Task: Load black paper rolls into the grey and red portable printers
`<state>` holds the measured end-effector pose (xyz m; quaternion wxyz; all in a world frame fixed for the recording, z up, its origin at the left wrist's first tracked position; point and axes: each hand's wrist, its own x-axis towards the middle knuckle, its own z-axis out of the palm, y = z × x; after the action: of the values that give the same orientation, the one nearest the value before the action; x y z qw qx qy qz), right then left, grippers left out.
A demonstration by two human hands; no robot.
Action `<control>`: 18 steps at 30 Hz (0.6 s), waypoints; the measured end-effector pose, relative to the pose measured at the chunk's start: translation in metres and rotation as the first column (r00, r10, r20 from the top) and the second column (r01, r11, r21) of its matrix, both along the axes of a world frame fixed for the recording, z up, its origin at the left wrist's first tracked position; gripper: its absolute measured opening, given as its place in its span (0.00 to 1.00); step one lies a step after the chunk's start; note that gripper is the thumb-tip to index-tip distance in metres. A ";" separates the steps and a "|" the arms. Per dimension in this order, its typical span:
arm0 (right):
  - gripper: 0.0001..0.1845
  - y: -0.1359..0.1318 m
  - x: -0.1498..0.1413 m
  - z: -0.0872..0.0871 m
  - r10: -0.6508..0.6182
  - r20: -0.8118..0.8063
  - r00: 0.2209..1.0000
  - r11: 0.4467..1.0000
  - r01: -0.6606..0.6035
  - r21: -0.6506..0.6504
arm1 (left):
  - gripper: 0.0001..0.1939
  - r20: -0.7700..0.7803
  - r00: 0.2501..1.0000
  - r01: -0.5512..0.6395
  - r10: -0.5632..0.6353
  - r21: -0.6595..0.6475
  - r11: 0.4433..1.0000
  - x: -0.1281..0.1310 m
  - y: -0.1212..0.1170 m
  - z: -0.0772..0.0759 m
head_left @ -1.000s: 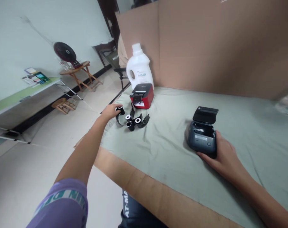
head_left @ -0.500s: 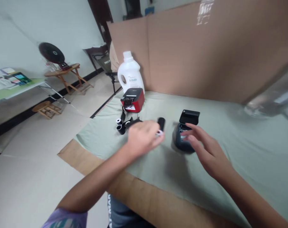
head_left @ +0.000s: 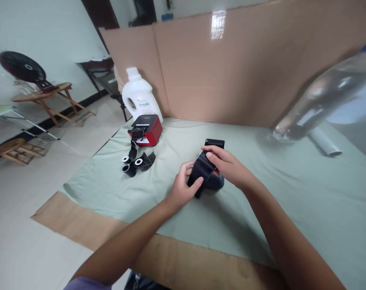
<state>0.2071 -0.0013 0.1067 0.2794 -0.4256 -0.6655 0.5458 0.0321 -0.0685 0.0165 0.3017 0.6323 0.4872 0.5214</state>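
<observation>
My left hand point(head_left: 183, 186) is closed round a roll of glossy black label tape point(head_left: 197, 173), thumb on the near side. The tape's loose end runs up to my right hand point(head_left: 229, 163), whose thumb and fingers pinch it. Both hands are over a small dark blue label printer point(head_left: 217, 184) on the cloth. Its black lid point(head_left: 215, 142) stands open at the back. The tape and my hands hide most of the printer's inside.
Left on the green cloth point(head_left: 167, 209) are several black rolls point(head_left: 129, 170), with tape running to a red and black printer point(head_left: 154, 133). Behind it stands a white jug point(head_left: 142, 96). Cardboard point(head_left: 216, 80) walls the back; a clear plastic bottle point(head_left: 316, 96) is at right.
My left hand has moved right with the black roll, bringing it over the small printer. My right hand has closed on the tape's end. The camera view has turned right.
</observation>
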 end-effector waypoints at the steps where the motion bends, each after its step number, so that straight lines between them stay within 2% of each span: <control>1: 0.22 0.004 0.005 -0.001 0.007 0.010 1.000 1.000 -0.007 -0.017 | 0.26 0.048 0.998 0.039 -0.037 -0.055 0.998 0.002 -0.004 -0.005; 6: 0.25 0.019 0.024 -0.012 0.090 0.075 0.993 0.987 -0.079 -0.140 | 0.36 0.124 0.988 0.112 -0.093 -0.153 0.982 0.008 -0.010 -0.020; 8: 0.26 0.022 0.027 -0.014 0.129 0.118 0.985 0.977 -0.106 -0.185 | 0.32 0.096 0.988 0.136 -0.120 -0.171 0.976 0.007 -0.009 -0.023; 11: 0.24 0.022 0.029 -0.014 0.158 0.177 0.972 0.977 -0.128 -0.171 | 0.21 0.030 0.989 0.151 -0.148 -0.170 0.974 0.005 -0.006 -0.024; 13: 0.19 0.022 0.027 -0.014 0.121 0.207 0.971 0.981 -0.086 -0.172 | 0.18 0.005 0.983 0.183 -0.184 -0.150 0.972 0.005 -0.005 -0.023; 15: 0.13 0.022 0.025 -0.015 0.028 0.194 0.981 0.973 0.018 -0.230 | 0.16 -0.003 0.973 0.230 -0.231 -0.102 0.968 0.006 -0.005 -0.020; 18: 0.11 0.026 0.023 -0.018 -0.139 0.091 0.986 0.913 0.163 -0.373 | 0.14 -0.009 0.956 0.294 -0.295 -0.031 0.955 0.007 -0.004 -0.016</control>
<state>0.2296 0.0246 0.0884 0.2121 -0.5385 -0.5209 0.6274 0.0391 -0.0728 0.0001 0.3819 0.6968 0.3972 0.4591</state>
